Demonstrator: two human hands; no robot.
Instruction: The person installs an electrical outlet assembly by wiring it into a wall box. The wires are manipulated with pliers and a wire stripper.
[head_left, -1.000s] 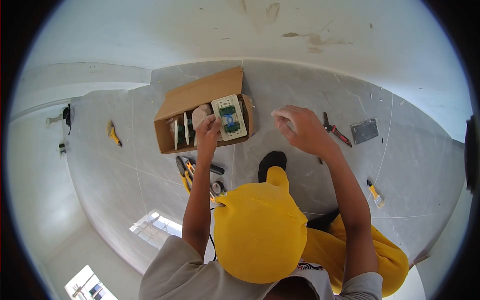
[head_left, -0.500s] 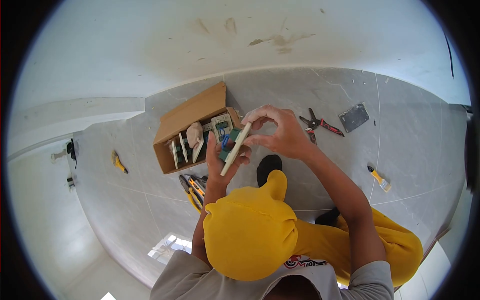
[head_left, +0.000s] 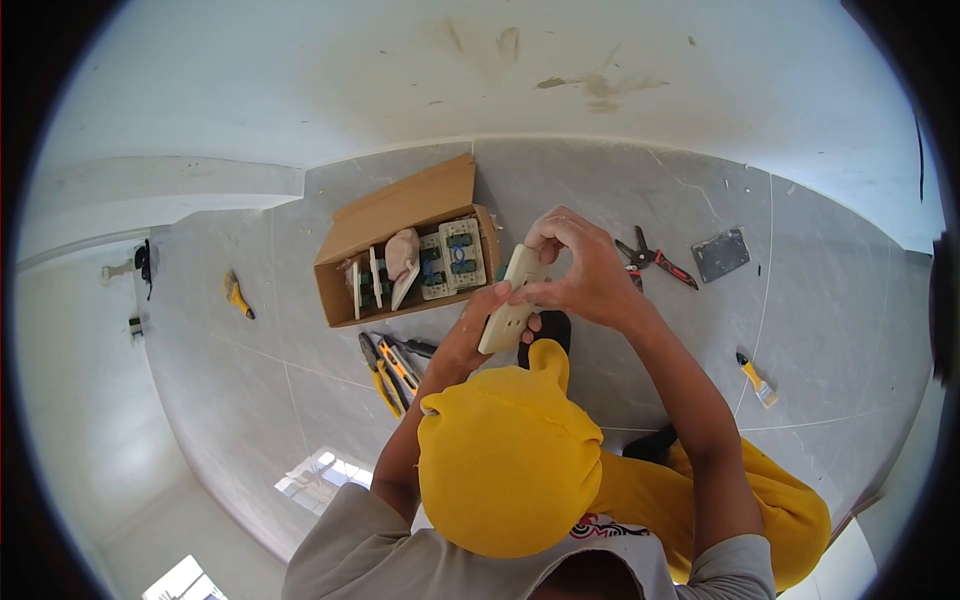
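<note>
Right fingers (head_left: 562,228) and left fingers (head_left: 534,324) clamp the cream socket plate (head_left: 507,322) between them.

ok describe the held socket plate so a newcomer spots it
Start at the open cardboard box. By its lower-right corner in view, between left hand and right hand, is a cream socket plate. Its slotted front shows; the nearest boxed plates show green-fitted backs.
</note>
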